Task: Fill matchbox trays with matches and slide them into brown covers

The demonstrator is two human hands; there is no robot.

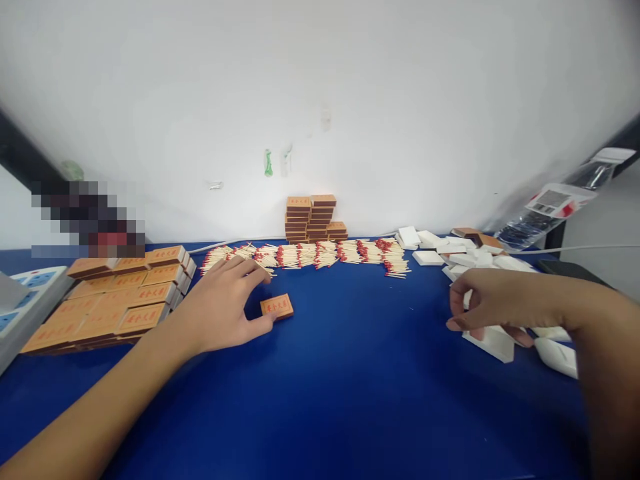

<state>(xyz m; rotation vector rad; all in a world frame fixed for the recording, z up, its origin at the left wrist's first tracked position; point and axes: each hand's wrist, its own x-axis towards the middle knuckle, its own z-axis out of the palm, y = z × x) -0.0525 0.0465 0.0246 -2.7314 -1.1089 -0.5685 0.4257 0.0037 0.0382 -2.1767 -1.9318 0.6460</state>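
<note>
My left hand (225, 307) rests open, thumb touching the matchbox (277, 307); my right hand (493, 303) pinches a white tray (493, 341).

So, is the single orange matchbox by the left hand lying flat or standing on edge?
Lying flat. The matchbox shows its printed face upward on the blue table; the left hand touches its near edge.

The left hand (225, 303) lay palm down, fingers spread forward and thumb stretched out sideways, its forearm reaching in from the lower left. The right hand (493, 303) hung curled, fingertips pointing down, forearm entering from the right.
</note>
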